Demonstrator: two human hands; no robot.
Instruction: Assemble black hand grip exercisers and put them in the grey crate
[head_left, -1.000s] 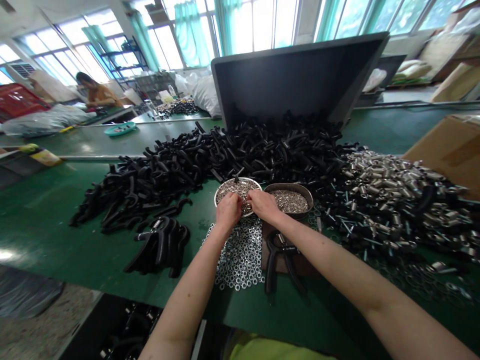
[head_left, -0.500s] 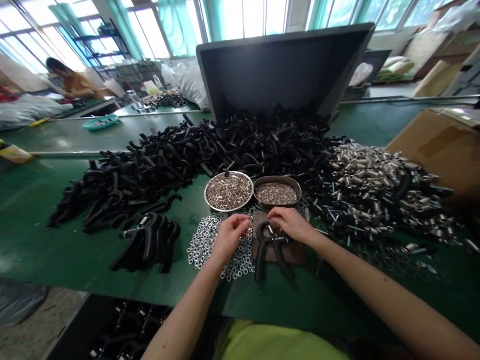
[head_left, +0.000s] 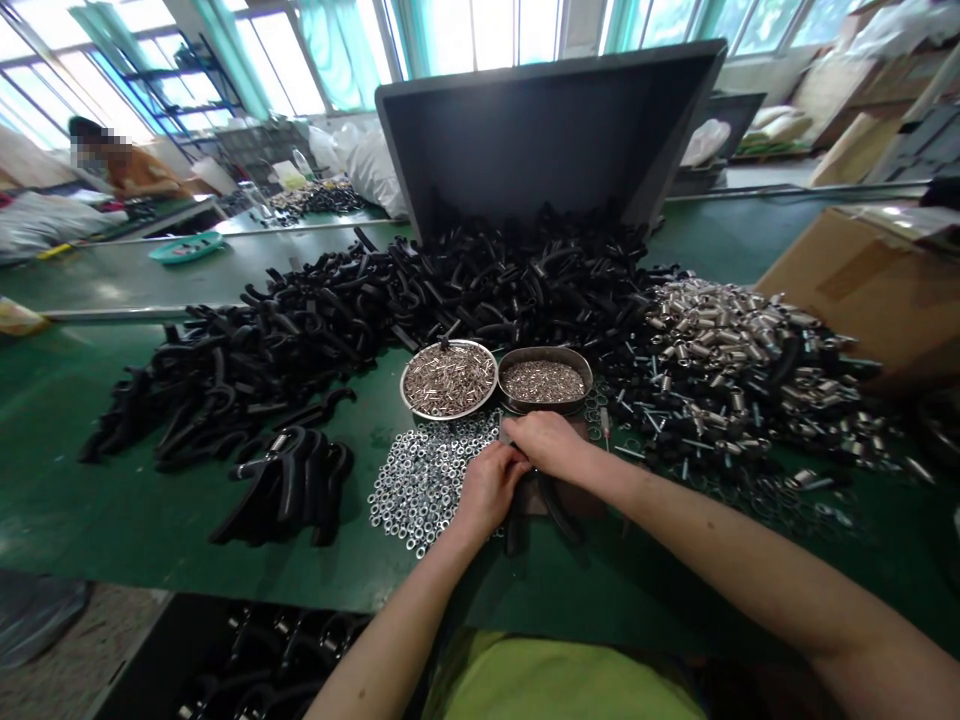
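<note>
A black hand gripper (head_left: 559,512), the exercise kind with two handles, lies on a dark brown pad (head_left: 592,500) in front of me. My left hand (head_left: 491,485) is closed at the left side of its head, fingertips pressed together there. Over the same head, my right hand (head_left: 551,445) reaches across with bent, closed fingers that touch the left hand's. Both hands cover the head and its spring, and whatever small piece the right fingers pinch is hidden. Loose metal nuts (head_left: 412,485) spread beside the left hand.
A round dish of pins (head_left: 450,378) and an oval tin of small metal parts (head_left: 546,382) stand behind. Black handles (head_left: 322,320) heap up before a grey bin (head_left: 547,140). Springs (head_left: 720,330) pile at right by a carton (head_left: 862,290); grippers (head_left: 289,485) lie left. Someone sits far left.
My left hand has moved right and slightly down to the hand gripper's head. My right hand has shifted left, and the two now meet there. The view has turned slightly.
</note>
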